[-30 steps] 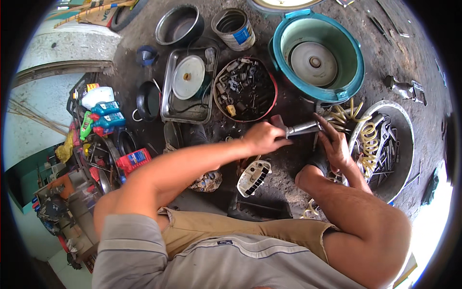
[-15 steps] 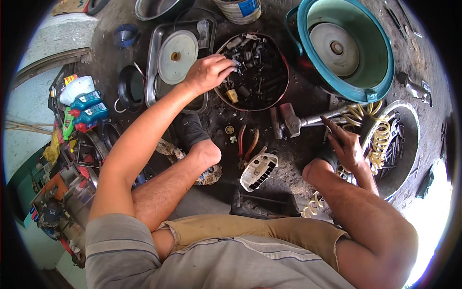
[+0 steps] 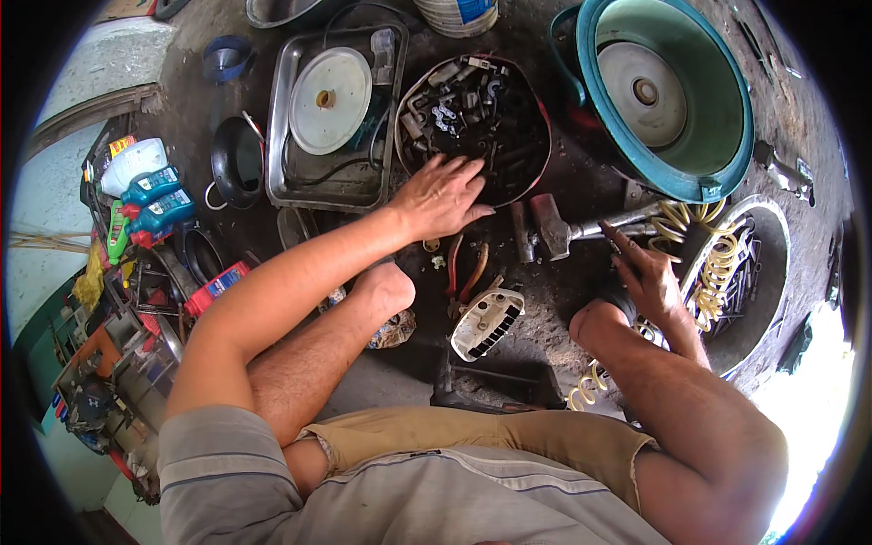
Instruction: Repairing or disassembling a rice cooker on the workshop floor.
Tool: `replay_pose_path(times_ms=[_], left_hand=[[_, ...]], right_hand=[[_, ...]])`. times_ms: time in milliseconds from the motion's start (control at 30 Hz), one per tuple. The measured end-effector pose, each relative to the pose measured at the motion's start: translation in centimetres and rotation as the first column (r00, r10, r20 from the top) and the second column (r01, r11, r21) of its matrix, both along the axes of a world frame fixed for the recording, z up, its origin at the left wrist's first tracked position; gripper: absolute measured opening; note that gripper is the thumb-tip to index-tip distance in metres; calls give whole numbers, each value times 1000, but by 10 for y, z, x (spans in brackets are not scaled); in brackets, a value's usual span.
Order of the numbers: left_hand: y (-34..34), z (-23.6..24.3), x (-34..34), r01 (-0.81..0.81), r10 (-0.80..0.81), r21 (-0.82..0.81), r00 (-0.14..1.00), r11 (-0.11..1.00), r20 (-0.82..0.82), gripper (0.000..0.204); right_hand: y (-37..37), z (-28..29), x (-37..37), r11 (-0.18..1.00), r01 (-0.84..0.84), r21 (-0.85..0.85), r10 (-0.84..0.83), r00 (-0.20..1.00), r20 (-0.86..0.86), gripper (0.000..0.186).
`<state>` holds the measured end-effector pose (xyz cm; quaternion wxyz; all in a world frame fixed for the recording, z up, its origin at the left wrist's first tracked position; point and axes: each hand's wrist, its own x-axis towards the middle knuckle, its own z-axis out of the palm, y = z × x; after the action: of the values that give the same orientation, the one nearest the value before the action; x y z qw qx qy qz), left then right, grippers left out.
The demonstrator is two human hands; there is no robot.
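Note:
My left hand (image 3: pixel 442 195) reaches over the near rim of a round pan (image 3: pixel 546 154) filled with dark, greasy metal parts. Its fingers are spread, and nothing shows in them; the fingertips reach in among the parts. A shiny, chain-like silver piece (image 3: pixel 445 119) lies in the pan beyond them. By my right foot hangs my right hand (image 3: pixel 647 277), fingers stretched out beside the handle of a hammer (image 3: pixel 550 225). In front of me on the dark ground rest a pale finned metal engine part (image 3: pixel 488 324) and red-handled pliers (image 3: pixel 472 275).
A teal bucket (image 3: pixel 586 91) stands far right. Left of the pan, a metal tray (image 3: pixel 277 163) holds a round lid (image 3: pixel 331 100). On the right, coiled yellow hose (image 3: pixel 718 263) lies by a basin (image 3: pixel 781 263) of tools. Bottles (image 3: pixel 163 213) crowd the left side.
My left hand has drawn back from the pan's left side to its near rim, covering the yellow block. The silver piece that was at its fingertips now lies uncovered. My right hand has barely moved.

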<state>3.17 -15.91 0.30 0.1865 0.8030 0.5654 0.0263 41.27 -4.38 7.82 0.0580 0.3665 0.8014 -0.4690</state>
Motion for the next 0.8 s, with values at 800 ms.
replay_pose_path(times_ms=[800], left_hand=[[34, 4, -64, 201, -207, 119, 977, 972, 44, 11]], right_hand=[[-5, -6, 9, 1000, 17, -20, -18, 999, -34, 62]])
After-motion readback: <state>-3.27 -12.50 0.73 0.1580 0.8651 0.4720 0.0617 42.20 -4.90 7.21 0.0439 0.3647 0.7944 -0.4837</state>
